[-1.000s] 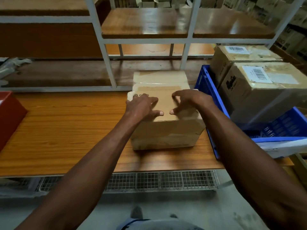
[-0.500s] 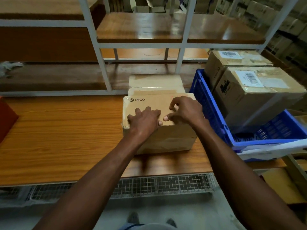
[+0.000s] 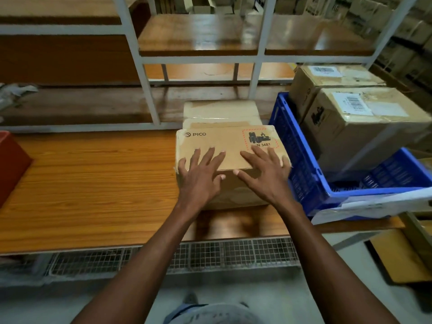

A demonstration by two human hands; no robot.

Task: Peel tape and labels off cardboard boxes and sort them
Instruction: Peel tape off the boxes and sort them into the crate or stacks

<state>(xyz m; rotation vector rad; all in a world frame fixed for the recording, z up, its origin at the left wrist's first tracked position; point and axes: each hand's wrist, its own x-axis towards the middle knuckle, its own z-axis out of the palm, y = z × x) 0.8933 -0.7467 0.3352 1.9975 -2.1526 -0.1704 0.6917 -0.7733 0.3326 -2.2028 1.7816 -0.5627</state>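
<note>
A brown cardboard box (image 3: 218, 142) marked PICO, with a red-dashed hazard mark at its top right, stands on the wooden table (image 3: 88, 183). My left hand (image 3: 201, 174) lies flat over the box's near top edge, fingers spread and straight. My right hand (image 3: 266, 171) lies beside it in the same way, fingertips near the hazard mark. Neither hand grips anything. A second, paler cardboard box (image 3: 222, 111) with glossy tape stands directly behind the first.
A blue crate (image 3: 301, 164) at the right holds two cardboard boxes with barcode labels (image 3: 353, 104). A red bin (image 3: 11, 160) sits at the left table edge. White shelf posts (image 3: 145, 73) rise behind the table. Wire mesh runs under the table's front.
Both hands went from curled fingers at the middle of the box top to flat, spread fingers on its near edge. The hazard mark now shows.
</note>
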